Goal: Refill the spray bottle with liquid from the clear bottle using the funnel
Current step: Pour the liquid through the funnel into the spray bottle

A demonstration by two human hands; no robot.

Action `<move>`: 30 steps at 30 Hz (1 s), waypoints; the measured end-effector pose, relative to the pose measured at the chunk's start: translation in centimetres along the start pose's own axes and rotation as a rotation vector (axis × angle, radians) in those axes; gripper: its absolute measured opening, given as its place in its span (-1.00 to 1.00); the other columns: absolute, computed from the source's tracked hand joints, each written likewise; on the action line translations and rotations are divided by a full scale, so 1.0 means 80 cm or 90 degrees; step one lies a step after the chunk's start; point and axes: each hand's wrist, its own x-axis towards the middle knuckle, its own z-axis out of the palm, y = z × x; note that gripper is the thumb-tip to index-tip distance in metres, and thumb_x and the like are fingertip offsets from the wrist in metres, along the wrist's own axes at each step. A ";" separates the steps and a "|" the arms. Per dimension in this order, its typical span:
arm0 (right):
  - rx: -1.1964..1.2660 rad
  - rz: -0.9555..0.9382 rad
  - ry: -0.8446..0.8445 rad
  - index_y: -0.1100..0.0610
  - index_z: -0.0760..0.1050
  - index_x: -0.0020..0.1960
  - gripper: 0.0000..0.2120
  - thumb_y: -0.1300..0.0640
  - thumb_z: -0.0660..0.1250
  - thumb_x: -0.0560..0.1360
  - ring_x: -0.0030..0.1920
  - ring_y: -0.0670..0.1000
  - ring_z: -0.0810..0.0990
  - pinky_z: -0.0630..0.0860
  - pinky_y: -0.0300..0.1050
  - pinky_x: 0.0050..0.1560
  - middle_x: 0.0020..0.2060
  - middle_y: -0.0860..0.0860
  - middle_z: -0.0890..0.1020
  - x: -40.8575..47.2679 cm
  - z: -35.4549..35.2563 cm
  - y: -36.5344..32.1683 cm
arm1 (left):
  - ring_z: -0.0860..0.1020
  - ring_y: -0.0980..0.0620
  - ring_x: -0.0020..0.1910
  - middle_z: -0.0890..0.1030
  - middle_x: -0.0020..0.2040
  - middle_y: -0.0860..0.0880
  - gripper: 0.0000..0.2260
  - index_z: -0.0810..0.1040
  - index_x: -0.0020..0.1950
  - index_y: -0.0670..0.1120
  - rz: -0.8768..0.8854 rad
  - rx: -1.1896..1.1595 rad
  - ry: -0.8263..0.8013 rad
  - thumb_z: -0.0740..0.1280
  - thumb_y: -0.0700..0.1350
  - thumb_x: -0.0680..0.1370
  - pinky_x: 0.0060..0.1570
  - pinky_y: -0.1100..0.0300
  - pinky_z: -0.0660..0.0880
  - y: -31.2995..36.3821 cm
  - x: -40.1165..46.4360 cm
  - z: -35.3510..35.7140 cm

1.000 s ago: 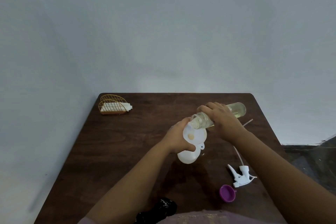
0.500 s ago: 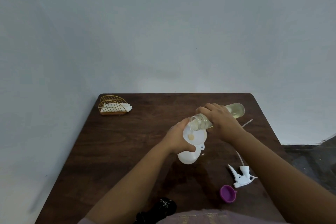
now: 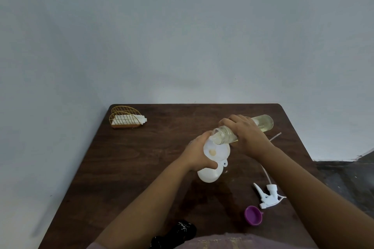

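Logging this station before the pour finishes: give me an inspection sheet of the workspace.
Surface: dark wooden table.
Job's things: clear bottle tipped over white funnel, which sits in the white spray bottle; yellowish liquid pooled in the funnel.
Clutter: spray head, purple cap, wire holder, black object at the near edge.
Grippers: left hand steadies the spray bottle and funnel; right hand holds the clear bottle.
Cables: nothing seen.
Surroundings: plain pale wall.
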 end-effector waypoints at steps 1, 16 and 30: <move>-0.001 0.000 0.001 0.00 0.47 0.17 -0.61 0.10 0.46 0.37 0.03 0.02 0.48 0.26 -0.14 0.08 0.00 -0.04 0.55 0.000 0.000 0.000 | 0.44 0.07 0.17 0.42 0.22 0.18 -0.19 0.23 0.36 0.25 0.000 -0.001 0.000 0.54 -0.02 0.21 0.11 0.04 0.53 0.000 0.000 0.000; -0.013 -0.001 -0.005 0.00 0.46 0.19 -0.62 0.09 0.43 0.39 0.06 0.03 0.49 0.33 -0.09 0.14 0.03 -0.03 0.54 0.001 -0.005 -0.001 | 0.43 0.04 0.23 0.42 0.31 0.10 -0.18 0.22 0.41 0.18 -0.011 -0.001 0.002 0.55 -0.05 0.24 0.16 0.02 0.52 0.004 -0.003 -0.001; -0.022 -0.003 -0.003 -0.01 0.46 0.19 -0.60 0.11 0.43 0.38 0.05 0.03 0.48 0.35 -0.07 0.14 0.03 -0.04 0.55 0.000 -0.009 -0.002 | 0.44 0.06 0.18 0.42 0.24 0.16 -0.19 0.22 0.36 0.25 -0.016 0.000 0.000 0.54 -0.02 0.21 0.13 0.03 0.52 0.006 -0.005 -0.002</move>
